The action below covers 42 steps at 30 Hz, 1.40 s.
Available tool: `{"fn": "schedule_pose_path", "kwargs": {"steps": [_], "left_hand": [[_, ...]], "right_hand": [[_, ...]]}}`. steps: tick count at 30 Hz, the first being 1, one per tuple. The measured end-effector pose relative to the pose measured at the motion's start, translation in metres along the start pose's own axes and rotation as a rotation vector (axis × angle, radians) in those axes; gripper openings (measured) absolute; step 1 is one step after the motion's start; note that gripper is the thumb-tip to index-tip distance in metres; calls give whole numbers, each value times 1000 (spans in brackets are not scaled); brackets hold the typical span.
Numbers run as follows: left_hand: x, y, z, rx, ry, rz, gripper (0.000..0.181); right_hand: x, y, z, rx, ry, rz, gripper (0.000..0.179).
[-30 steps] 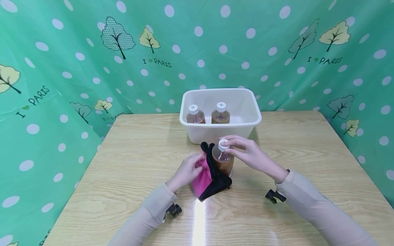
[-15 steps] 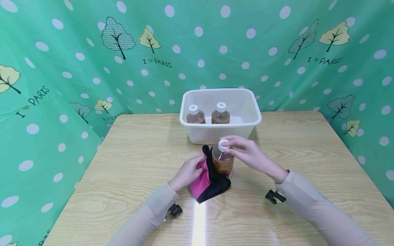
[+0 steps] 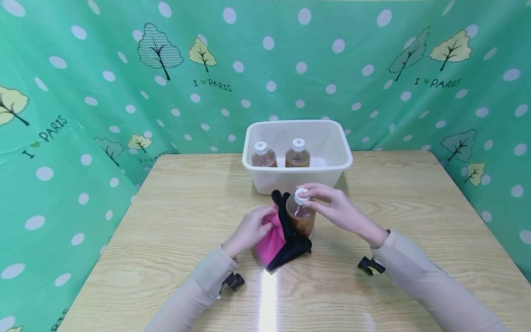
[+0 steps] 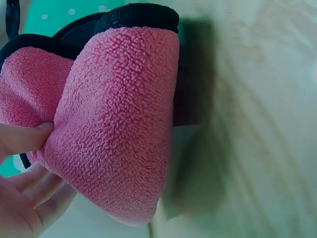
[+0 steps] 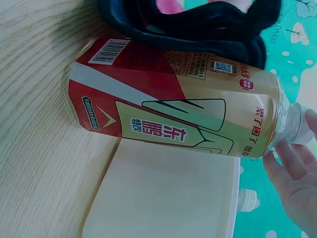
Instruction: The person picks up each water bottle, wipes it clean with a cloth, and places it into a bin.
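Observation:
My left hand (image 3: 254, 229) pinches a cloth (image 3: 271, 242) with a pink fleecy face and black edging. In the left wrist view the cloth (image 4: 116, 119) hangs folded, bunched between thumb and fingers. Its black side lies against the left of a drink bottle (image 3: 301, 216) standing upright on the table. My right hand (image 3: 332, 203) grips that bottle by its white cap from above. The bottle's red and gold label (image 5: 163, 104) shows fully in the right wrist view.
Behind the bottle stands a white plastic bin (image 3: 296, 180). Inside it are two similar capped bottles, a left one (image 3: 263, 157) and a right one (image 3: 297, 157). A wooden table (image 3: 178, 207) lies beneath, with a green dotted curtain (image 3: 290, 50) at its back.
The cloth shifts slightly along the bottle's left side, down toward me and then up again, with my left hand. My right hand and the bottle keep their place.

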<state>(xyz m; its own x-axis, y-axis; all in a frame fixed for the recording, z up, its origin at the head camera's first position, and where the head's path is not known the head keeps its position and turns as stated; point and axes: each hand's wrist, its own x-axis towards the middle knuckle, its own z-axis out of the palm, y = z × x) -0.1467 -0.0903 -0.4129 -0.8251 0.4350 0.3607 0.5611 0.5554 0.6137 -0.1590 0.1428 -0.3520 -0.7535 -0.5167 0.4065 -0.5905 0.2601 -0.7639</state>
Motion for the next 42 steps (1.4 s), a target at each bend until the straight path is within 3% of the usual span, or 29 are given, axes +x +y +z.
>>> {"fn": "schedule_pose_path", "kwargs": {"steps": [7,13,22,30,42], "left_hand": [[2,10,-10,-12,17,31,27],[4,12,-10,-29,26,40,27],[3,5,-3,-53,18,45,27],[2,-5,5,25,2,49,29],[2,-13,13,72,-55,7,29]], "right_hand": [[0,-1,0,14,-3,-24,22],[0,-1,0,10,0,-12,22],[0,1,1,24,10,-35,22],[-1,0,1,24,9,-15,22],[-1,0,1,39,-4,2,22]]}}
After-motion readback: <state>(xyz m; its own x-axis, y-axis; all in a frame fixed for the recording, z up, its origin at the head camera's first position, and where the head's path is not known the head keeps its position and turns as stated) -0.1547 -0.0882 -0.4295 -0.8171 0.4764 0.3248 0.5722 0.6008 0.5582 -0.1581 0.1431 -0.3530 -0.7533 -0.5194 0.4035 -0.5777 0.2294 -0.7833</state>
